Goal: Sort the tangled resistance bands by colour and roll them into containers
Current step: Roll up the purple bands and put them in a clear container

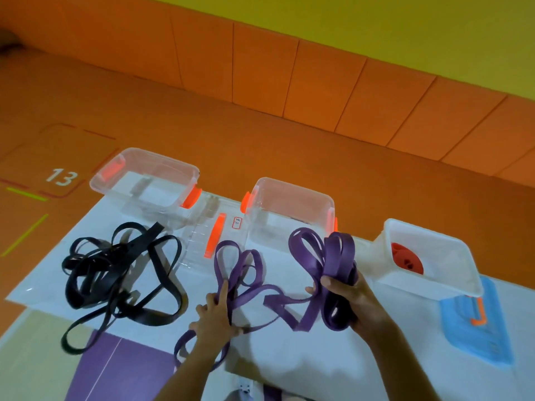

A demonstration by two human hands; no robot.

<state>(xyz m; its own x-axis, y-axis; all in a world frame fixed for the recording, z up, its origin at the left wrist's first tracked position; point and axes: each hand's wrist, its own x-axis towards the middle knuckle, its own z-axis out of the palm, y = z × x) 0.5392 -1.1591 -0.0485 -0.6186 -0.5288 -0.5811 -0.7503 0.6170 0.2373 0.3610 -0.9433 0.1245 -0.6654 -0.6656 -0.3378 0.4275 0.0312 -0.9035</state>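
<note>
Purple resistance bands (252,285) lie looped across the middle of the white sheet (43,287). My right hand (351,299) grips a gathered bundle of purple loops (335,256), lifted in front of the middle clear container (289,215). My left hand (215,316) presses with straight fingers on the purple loops lying flat. A tangle of black bands (115,276) lies to the left, below the left clear container (144,180). A rolled red band (405,257) sits inside the white container (428,259) on the right.
A clear lid with an orange handle (212,235) lies between the two clear containers. A blue lid (477,322) lies under the white container's near side. The sheet rests on orange floor mats, with a purple mat (115,366) at the near edge.
</note>
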